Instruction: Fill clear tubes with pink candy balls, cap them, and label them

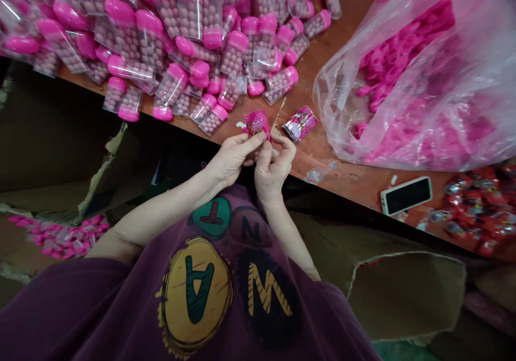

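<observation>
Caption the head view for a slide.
Left hand and right hand hold a pink printed wrapper near heaped pink-capped containers and a plastic bag.

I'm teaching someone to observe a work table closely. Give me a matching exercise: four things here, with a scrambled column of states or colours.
1. Pink wrapper
2. Translucent bag
3. Phone-like device
4. Containers of small balls

A. Dark face, white rim
B. Pink-capped, piled together
C. Held by the left hand and right hand
D. Contains pink pieces

Pairs: 1-C, 2-D, 3-A, 4-B
</observation>
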`<move>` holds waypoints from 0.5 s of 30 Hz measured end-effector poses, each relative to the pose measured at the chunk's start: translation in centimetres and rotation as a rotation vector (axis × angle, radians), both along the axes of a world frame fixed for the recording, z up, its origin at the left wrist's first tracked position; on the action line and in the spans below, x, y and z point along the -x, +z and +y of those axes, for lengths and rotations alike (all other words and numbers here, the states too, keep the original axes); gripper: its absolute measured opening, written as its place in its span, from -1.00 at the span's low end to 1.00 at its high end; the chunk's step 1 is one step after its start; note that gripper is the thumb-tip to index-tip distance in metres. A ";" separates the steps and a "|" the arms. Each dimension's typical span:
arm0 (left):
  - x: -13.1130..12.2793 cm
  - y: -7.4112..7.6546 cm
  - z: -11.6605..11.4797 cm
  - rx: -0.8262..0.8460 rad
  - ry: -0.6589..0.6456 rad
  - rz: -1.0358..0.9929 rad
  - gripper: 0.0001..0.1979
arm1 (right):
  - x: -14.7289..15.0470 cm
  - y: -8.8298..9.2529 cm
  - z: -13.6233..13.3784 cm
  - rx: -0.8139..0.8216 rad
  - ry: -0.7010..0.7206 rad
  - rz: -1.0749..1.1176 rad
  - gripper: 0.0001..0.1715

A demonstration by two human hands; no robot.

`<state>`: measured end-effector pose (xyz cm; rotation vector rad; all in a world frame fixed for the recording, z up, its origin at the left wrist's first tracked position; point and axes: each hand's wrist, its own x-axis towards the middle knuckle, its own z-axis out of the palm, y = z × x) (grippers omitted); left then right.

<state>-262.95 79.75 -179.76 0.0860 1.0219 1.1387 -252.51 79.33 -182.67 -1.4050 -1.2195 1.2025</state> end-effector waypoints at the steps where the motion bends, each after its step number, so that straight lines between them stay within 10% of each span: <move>1: -0.1 0.1 -0.1 -0.007 -0.003 0.017 -0.66 | 0.1 0.0 0.1 0.023 0.000 0.029 -0.57; 15: 2.8 -0.3 -1.4 -0.075 -0.094 0.147 -0.63 | -1.3 -0.3 0.0 0.237 0.387 0.333 -0.34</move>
